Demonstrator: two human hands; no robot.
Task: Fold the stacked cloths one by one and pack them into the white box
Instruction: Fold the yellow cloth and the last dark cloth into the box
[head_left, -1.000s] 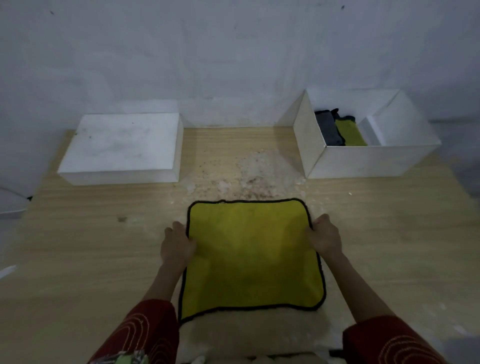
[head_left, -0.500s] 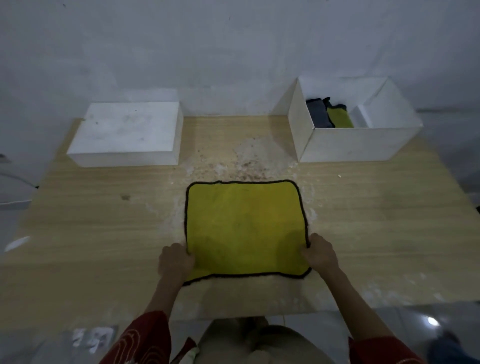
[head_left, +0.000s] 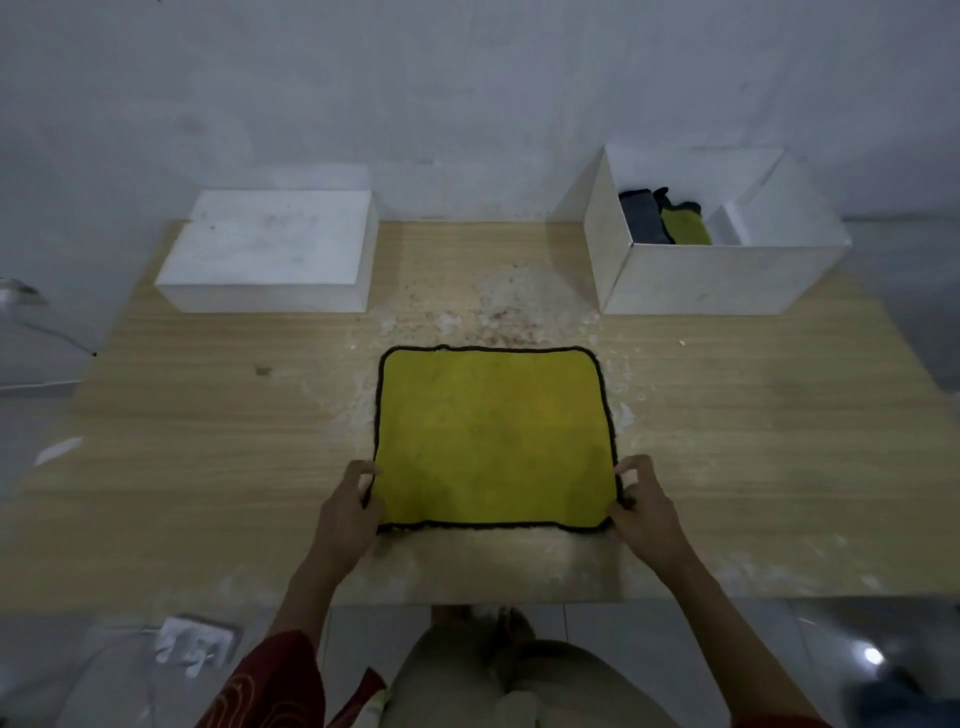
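A yellow cloth with a black hem (head_left: 491, 436) lies flat and spread out on the wooden table (head_left: 208, 467). My left hand (head_left: 347, 514) pinches its near left corner. My right hand (head_left: 644, 512) pinches its near right corner. An open white box (head_left: 722, 278) stands at the back right of the table. Inside it lie a folded grey cloth (head_left: 644, 217) and a folded yellow cloth (head_left: 684, 228), side by side against its left half.
A closed white box (head_left: 270, 252) stands at the back left. White crumbs and stains (head_left: 498, 306) mark the table between the two boxes. The table's near edge runs just below my hands. A white wall rises behind the table.
My hands have slid from the cloth's side edges down to its near corners and now pinch them. The view has pulled back, so the table's near edge and the floor show.
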